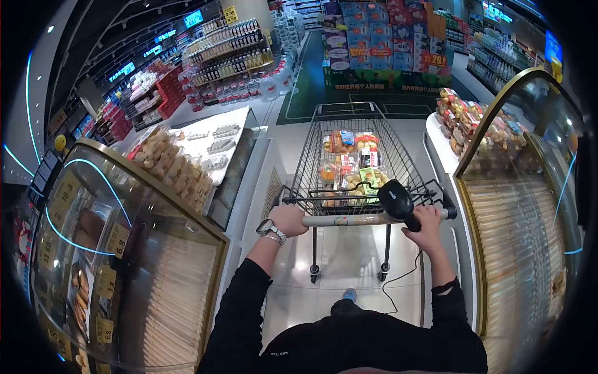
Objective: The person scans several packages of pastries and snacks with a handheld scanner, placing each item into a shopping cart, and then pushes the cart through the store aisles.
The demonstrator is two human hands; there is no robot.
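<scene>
Pushing step: left hand (288, 219) wrapped on grey wire shopping cart's handle bar (349, 219), right hand (425, 225) gripping black handheld scanner (397, 201) against it; next needs steering straight between the glass-fronted bakery cases (162, 249) flanking the cart

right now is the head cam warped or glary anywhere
Head view: strong fisheye bend, black corners; the curved glass display case carries blue light streaks and glare; the wire shopping cart and both hands, left hand, right hand, look sharp; the far shelves are small and soft.

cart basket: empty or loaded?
Loaded. The shopping cart holds packaged groceries across the basket floor, not piled to the rim. The left hand and right hand grip the handle.
</scene>
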